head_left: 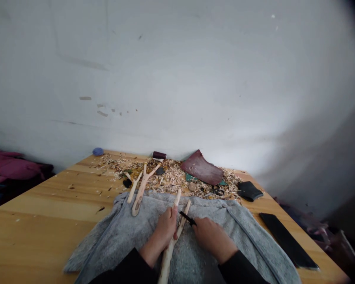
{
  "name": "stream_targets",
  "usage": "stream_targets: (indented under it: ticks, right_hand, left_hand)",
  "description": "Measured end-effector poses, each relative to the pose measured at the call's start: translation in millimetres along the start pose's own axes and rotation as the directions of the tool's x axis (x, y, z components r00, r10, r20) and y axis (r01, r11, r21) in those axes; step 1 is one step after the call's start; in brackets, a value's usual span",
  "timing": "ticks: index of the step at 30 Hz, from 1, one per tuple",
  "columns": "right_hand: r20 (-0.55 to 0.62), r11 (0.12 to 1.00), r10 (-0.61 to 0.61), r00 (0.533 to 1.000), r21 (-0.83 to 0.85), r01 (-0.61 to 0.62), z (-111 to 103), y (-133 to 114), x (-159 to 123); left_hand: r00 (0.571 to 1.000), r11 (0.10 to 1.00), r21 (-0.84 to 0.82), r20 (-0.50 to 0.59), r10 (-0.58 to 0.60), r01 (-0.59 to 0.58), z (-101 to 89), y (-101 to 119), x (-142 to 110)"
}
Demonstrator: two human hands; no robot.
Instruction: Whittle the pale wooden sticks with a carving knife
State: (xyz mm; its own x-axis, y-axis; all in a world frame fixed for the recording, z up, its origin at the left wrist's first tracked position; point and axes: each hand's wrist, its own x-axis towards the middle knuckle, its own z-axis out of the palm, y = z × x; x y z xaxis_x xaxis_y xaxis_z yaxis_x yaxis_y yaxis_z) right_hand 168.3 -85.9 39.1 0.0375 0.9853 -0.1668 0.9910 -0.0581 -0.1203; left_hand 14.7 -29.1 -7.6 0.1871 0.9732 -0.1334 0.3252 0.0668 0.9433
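My left hand (164,230) is closed round a pale forked stick (172,244) that lies lengthwise on a grey cloth (248,232). The stick's two prongs point away from me. My right hand (211,236) is closed on a small dark knife (188,218), whose blade rests against the right prong of the stick. Both forearms are in dark sleeves.
Two more carved forked sticks (140,187) lie at the cloth's far left edge. Wood shavings (171,177) cover the back of the wooden table (41,213), among them a dark red leather piece (202,169). A black pouch (249,190) and a black strip (286,238) lie at right.
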Motion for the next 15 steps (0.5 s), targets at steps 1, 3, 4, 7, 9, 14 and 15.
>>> stream_targets:
  ticks: [1,3,4,7,9,14,15]
  right_hand:
    - [0.003,1.0,0.004,1.0,-0.002,-0.004,-0.9,-0.8,0.2]
    - [0.011,1.0,0.018,1.0,0.001,-0.018,-2.4,-2.2,0.6]
    - [0.017,1.0,0.024,1.0,0.007,-0.024,-2.9,-2.7,1.0]
    - [0.03,0.999,0.026,0.999,0.027,-0.027,-2.7,-4.1,2.9]
    - [0.029,0.999,0.031,0.999,0.038,-0.032,-0.9,-5.1,4.5]
    - [0.025,0.994,0.076,0.997,0.073,-0.078,5.7,-8.3,6.7]
    - [0.023,0.993,0.085,0.996,0.08,-0.087,6.8,-9.2,6.3]
  left_hand:
    - [1.0,1.0,0.007,-0.002,0.001,-0.001,0.1,0.8,-0.3]
    - [1.0,1.0,0.021,0.001,-0.006,0.006,0.4,2.5,-0.8]
    - [1.0,1.0,0.029,0.004,-0.012,0.011,0.4,3.5,-0.8]
    - [1.0,0.999,0.051,0.008,-0.011,0.011,0.3,6.3,-0.5]
    - [1.0,0.998,0.07,0.002,-0.001,0.001,0.2,7.7,-0.4]
    - [1.0,0.993,0.119,-0.009,0.027,-0.026,3.0,10.6,-3.6]
    - [0.999,0.991,0.13,-0.013,0.038,-0.036,4.2,11.5,-4.5]
